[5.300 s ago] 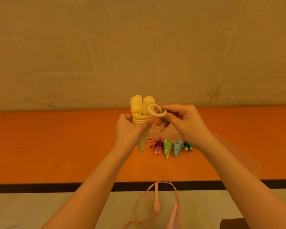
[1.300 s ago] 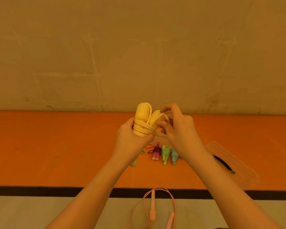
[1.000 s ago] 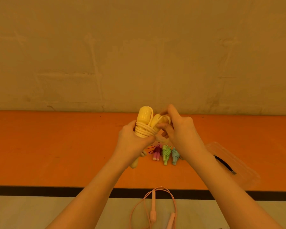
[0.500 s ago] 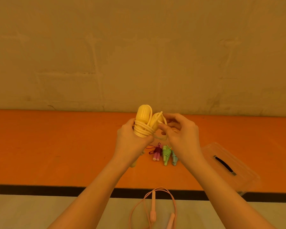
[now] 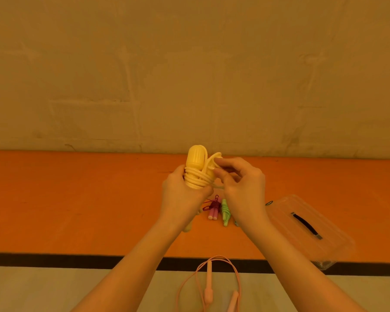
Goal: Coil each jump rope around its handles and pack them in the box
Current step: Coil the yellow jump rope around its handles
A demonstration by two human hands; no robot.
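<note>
The left hand [image 5: 185, 194] gripped the coiled yellow rope [image 5: 196, 174] while the right hand [image 5: 241, 188] fingers pinched its last loop, likely needing tucking before boxing.

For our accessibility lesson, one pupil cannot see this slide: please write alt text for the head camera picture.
Two bare hands hold up a yellow jump rope: the left hand grips its coiled handles while the right hand pinches the loose end. Beyond, on the orange surface, lie small coiled ropes and a clear lidded box; an uncoiled pink rope lies nearest.
</note>
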